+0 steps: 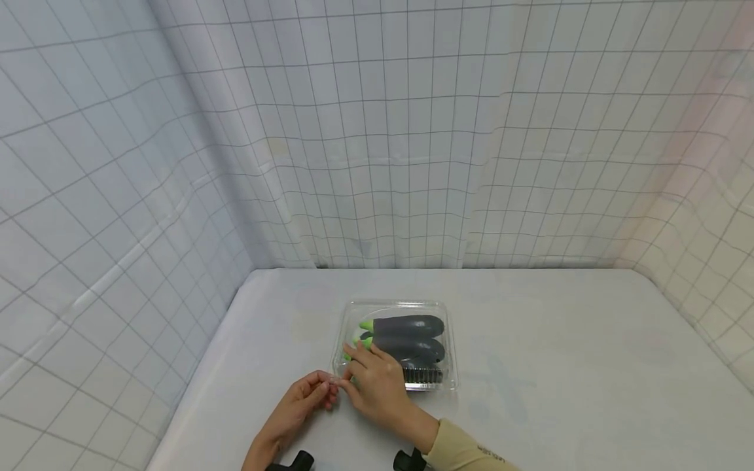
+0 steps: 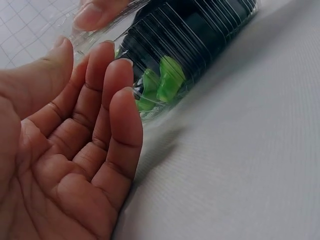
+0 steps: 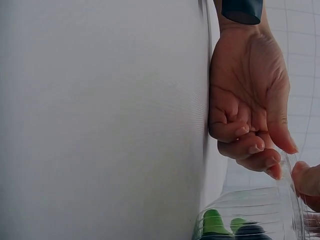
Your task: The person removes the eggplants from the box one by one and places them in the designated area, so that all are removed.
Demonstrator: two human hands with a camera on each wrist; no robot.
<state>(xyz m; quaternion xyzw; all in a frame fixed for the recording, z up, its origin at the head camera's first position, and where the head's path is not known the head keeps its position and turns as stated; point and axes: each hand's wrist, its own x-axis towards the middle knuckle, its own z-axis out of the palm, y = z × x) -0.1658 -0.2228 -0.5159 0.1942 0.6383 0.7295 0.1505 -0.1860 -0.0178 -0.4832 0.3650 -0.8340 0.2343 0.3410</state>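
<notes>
two hands meeting at the corner of a packed eggplant box

a left hand is pinching the near left corner of a clear plastic clamshell container between thumb and forefinger, its other fingers curving loosely beneath. a right hand is resting over the container's left part, its fingers spreading wide across the top and its thumb touching the rim just beside the left fingertips. the container is sitting flat on a white-covered table, left of the table's middle and right in front of the person. inside it, dark eggplants are lying side by side, their green stem ends pointing left, toward the hands. a tan sleeve is covering the right forearm, and a black wrist device is showing below the right hand. behind the table, a white grid-patterned curtain is hanging in soft folds.
</notes>
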